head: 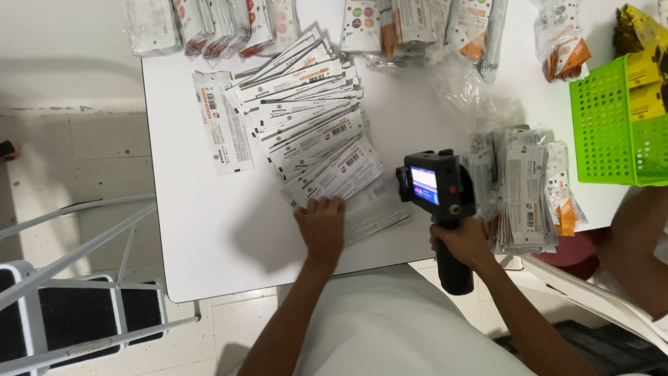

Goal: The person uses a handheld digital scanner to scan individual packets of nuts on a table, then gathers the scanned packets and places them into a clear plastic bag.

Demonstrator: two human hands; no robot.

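Observation:
My left hand lies flat, fingers together, on the near end of a fanned row of white flat packets spread across the white table. My right hand grips the handle of a black handheld device with a small lit screen, held upright just right of the row's near end. One single packet lies apart to the left of the fan. A stack of similar packets in clear wrap stands to the right of the device.
More bundles of packets line the table's far edge. A green plastic basket sits at the right, with another person's arm below it. A metal step ladder stands on the tiled floor at left.

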